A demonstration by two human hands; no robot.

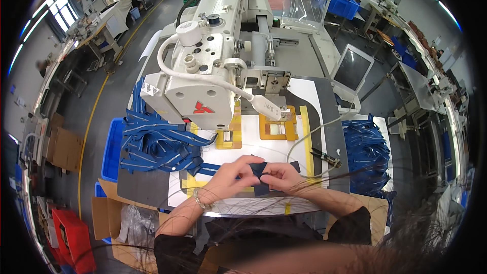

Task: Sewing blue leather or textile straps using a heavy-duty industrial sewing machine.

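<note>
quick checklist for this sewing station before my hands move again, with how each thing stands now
1. Fabric held: ok; left hand and right hand both grip the dark blue fabric piece.
2. Hands clear of the machine head: ok; they are on the person's side of it.
3. Loose straps away from hands: not ok; a blue strap runs from the left pile up to the left hand.
4. Dark pointed tool out of the hands: ok; it lies to their right.
5. Screen on: cannot tell; it looks dark.
</note>
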